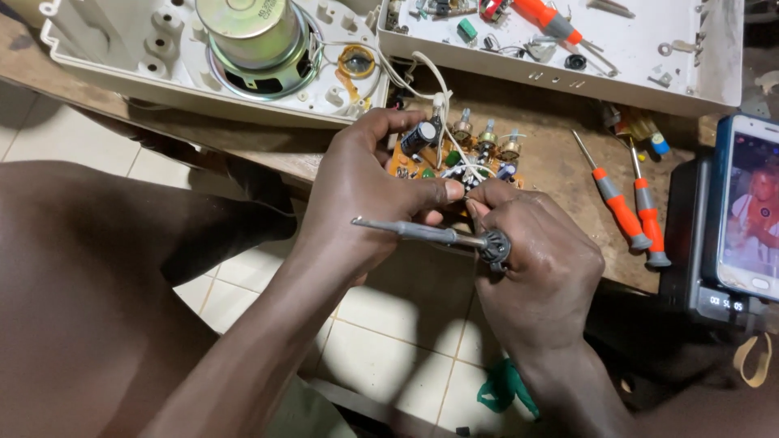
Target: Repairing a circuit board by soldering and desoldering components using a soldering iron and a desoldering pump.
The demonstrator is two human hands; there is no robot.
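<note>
My left hand [363,191] grips an orange circuit board [456,158] with capacitors and several knob shafts, thumb pressed on its near edge. White wires run from the board up to the speaker casing. My right hand [535,259] holds a grey soldering iron [426,233], its metal shaft pointing left across my left wrist, while its fingertips pinch at a small part on the board's near edge.
A white plastic casing half with a round speaker [251,40] lies at the back left, the other half [568,49] with loose parts at the back right. Two orange-handled screwdrivers [629,207] lie on the wooden table. A phone [751,207] stands at right. Tiled floor below.
</note>
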